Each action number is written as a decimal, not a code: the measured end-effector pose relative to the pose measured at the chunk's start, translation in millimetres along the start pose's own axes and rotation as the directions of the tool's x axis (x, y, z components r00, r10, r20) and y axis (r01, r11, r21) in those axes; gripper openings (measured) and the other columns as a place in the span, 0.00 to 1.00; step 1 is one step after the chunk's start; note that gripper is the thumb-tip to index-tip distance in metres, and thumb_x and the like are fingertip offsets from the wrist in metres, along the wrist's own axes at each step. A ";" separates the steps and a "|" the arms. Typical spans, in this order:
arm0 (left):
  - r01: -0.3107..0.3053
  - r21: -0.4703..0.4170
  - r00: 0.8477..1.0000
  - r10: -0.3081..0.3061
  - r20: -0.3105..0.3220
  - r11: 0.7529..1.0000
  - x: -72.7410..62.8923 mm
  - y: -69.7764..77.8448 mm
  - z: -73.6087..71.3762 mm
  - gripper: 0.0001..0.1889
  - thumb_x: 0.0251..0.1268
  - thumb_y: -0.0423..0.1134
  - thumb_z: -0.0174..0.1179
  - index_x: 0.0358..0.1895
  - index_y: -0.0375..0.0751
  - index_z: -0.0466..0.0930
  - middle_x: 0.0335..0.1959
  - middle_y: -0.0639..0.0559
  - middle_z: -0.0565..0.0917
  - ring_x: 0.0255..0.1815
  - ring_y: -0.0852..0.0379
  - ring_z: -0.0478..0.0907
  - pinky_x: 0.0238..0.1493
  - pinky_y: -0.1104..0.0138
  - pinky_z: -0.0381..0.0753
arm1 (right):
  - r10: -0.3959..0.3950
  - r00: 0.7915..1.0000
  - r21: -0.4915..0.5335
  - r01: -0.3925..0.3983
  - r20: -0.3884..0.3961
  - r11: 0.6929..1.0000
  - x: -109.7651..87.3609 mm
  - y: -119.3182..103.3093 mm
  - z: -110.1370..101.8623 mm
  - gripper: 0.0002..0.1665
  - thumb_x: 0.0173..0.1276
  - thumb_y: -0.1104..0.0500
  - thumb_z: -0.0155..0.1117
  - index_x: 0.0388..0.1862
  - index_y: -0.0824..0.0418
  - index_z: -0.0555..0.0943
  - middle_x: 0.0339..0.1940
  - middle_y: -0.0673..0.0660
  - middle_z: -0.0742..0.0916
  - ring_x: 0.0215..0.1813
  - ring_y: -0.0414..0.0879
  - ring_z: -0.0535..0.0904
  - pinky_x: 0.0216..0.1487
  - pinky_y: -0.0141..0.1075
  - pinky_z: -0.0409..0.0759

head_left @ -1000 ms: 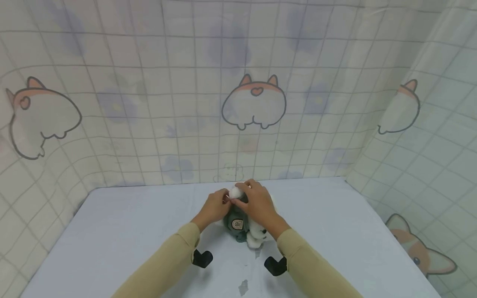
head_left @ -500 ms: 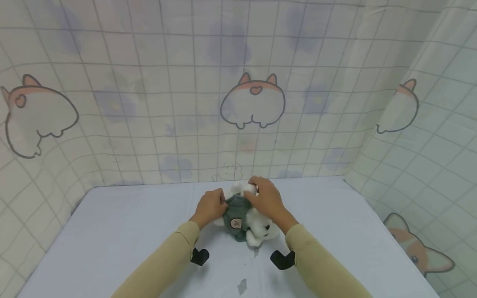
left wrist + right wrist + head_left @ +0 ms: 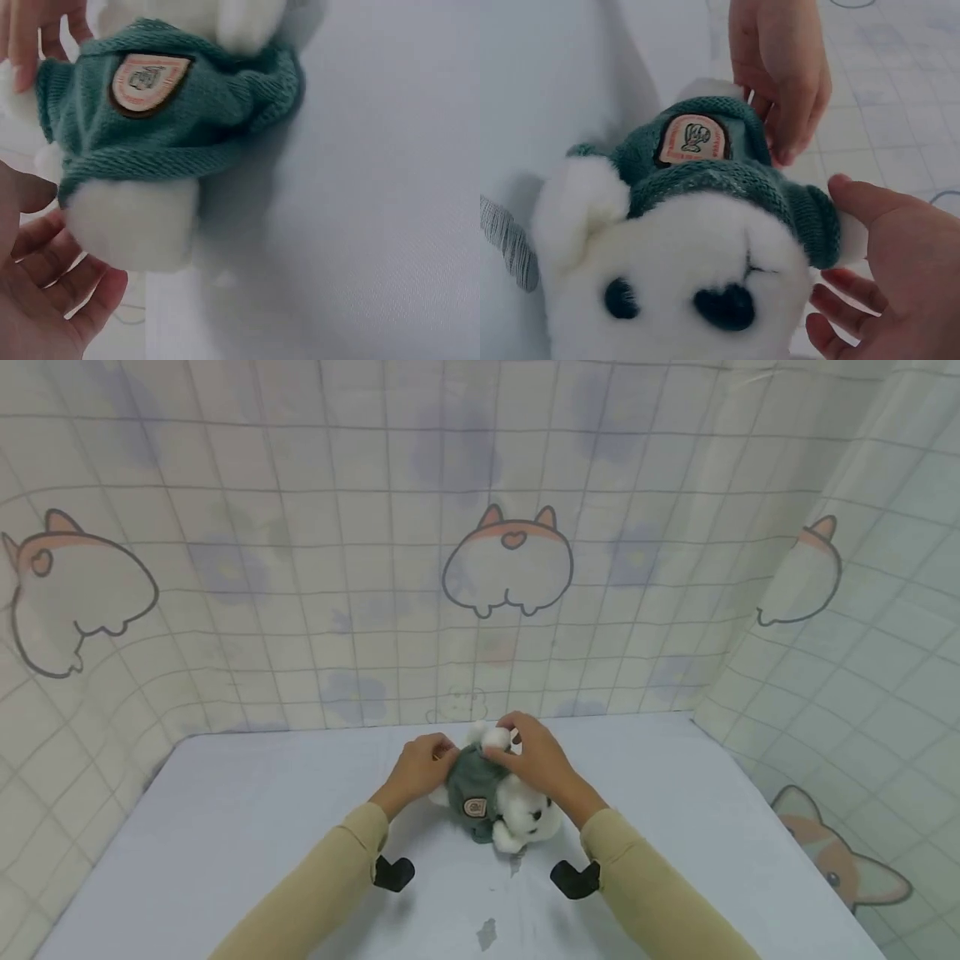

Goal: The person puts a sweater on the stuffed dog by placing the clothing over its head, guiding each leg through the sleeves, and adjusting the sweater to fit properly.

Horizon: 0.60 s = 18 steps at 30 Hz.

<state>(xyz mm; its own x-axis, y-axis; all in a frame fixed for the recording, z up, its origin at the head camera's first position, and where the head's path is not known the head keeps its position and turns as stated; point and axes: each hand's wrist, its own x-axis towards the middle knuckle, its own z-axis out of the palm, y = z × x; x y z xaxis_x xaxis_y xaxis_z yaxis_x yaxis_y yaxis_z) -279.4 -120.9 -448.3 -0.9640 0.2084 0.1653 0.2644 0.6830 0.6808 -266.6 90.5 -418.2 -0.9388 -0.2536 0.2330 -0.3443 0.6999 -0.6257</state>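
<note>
A white plush dog (image 3: 529,814) in a green knitted sweater (image 3: 471,770) lies on its side on the table, its face towards the right. In the right wrist view its black nose (image 3: 726,306) and a round chest patch (image 3: 694,138) show. My left hand (image 3: 417,768) pinches the sweater's lower hem; in the left wrist view the thumb is at the hem, beside a white leg (image 3: 135,225). My right hand (image 3: 538,762) holds the dog's upper front paw (image 3: 853,234), thumb at the sleeve's cuff and fingers behind it.
The white table (image 3: 247,827) stretches out on both sides of the dog. A grid-patterned curtain (image 3: 360,652) with cartoon corgis stands behind and beside it. Grey marks (image 3: 487,934) lie near the front. A black wrist mount (image 3: 394,874) hangs below the left sleeve.
My right hand has moved right, from the top middle of the dog to its paw, uncovering the face. My left hand has shifted slightly left along the sweater.
</note>
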 end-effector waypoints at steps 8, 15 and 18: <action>0.076 -0.032 0.995 -0.073 0.068 0.997 -6.3 -7.4 -5.2 0.12 0.72 0.43 0.52 0.45 0.42 0.82 0.44 0.49 0.86 0.46 0.52 0.81 0.49 0.57 0.80 | 0.017 0.992 -0.133 -0.001 0.122 0.991 9.6 -5.5 19.5 0.40 0.53 0.40 0.75 0.61 0.54 0.73 0.56 0.53 0.81 0.55 0.48 0.77 0.54 0.44 0.78; 0.087 -0.042 0.991 -0.082 0.108 0.995 -20.8 -16.1 -8.3 0.12 0.73 0.43 0.51 0.47 0.42 0.81 0.48 0.48 0.85 0.49 0.50 0.81 0.50 0.56 0.80 | -0.044 0.992 -0.290 0.078 0.122 0.954 10.7 -16.3 24.4 0.39 0.56 0.43 0.73 0.61 0.62 0.75 0.53 0.58 0.82 0.55 0.53 0.78 0.54 0.47 0.79; 0.080 -0.045 0.992 -0.076 0.098 0.996 -25.4 -20.7 -9.0 0.12 0.73 0.43 0.51 0.47 0.42 0.81 0.48 0.47 0.85 0.48 0.50 0.81 0.50 0.56 0.80 | -0.044 0.996 -0.262 0.064 0.080 0.963 8.9 -19.1 23.2 0.29 0.60 0.48 0.71 0.54 0.65 0.78 0.47 0.59 0.83 0.49 0.53 0.79 0.50 0.47 0.80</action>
<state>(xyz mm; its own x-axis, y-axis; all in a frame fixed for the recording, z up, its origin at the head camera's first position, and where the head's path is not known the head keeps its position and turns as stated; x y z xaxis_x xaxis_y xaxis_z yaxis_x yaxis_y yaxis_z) -260.7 -146.6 -460.3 -0.9737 0.2239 0.0423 0.1845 0.6655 0.7232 -268.5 59.3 -421.4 -0.9200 -0.3369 0.2001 -0.3903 0.8330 -0.3922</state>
